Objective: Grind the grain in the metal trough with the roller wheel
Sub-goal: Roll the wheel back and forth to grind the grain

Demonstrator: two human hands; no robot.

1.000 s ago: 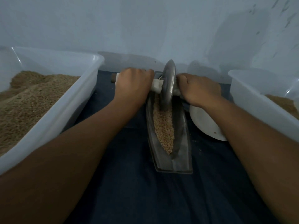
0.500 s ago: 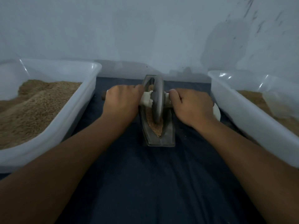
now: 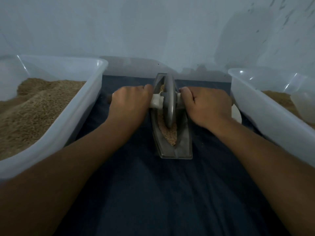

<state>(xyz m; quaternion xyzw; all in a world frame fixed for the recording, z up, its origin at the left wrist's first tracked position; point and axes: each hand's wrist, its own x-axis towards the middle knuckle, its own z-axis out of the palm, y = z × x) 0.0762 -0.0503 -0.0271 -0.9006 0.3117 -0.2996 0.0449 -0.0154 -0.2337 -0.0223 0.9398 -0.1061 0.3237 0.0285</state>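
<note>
I find no legible text, label, brand, number or sign anywhere in view. I checked the roller wheel point(image 3: 169, 101), the metal trough point(image 3: 175, 151) beneath it, and the clear tubs to either side of the trough point(image 3: 81, 106) point(image 3: 265, 106): all carry bare surfaces. The wall behind the trough point(image 3: 153, 28) shows only dark specks and scuffs, none forming characters.
</note>
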